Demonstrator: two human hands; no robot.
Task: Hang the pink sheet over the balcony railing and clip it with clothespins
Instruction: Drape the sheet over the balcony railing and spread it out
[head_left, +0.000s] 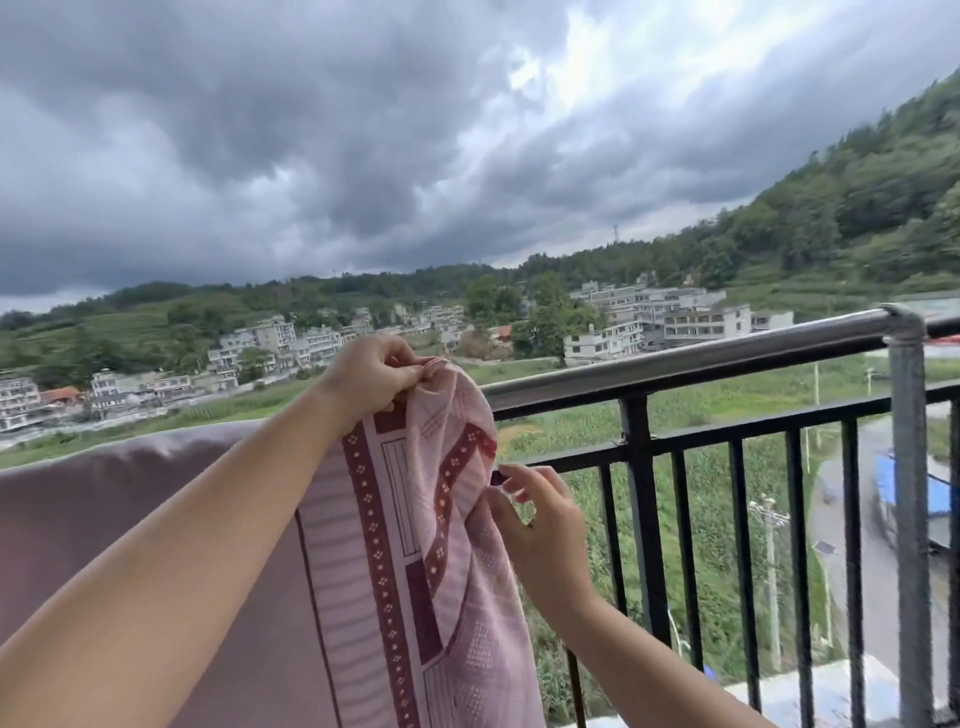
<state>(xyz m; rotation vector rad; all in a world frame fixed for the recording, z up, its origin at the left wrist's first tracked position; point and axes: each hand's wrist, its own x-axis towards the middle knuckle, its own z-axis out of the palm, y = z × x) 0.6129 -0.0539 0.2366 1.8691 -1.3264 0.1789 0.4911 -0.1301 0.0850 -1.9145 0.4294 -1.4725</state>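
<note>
The pink sheet (395, 545), patterned with dark red bands and dots, hangs over the balcony railing (675, 364) on the left half of the view. My left hand (371, 376) pinches the sheet's gathered top edge above the rail. Lower and to the right, my right hand (535, 512) pinches a small dark purple clothespin (497, 476) against the sheet's right edge. The rail under the sheet is hidden.
The steel top rail runs bare to the right to a grey post (906, 467). Black vertical bars (691, 545) stand below it. Beyond lie green fields, a road (878, 519), white buildings, a wooded hill and dark clouds.
</note>
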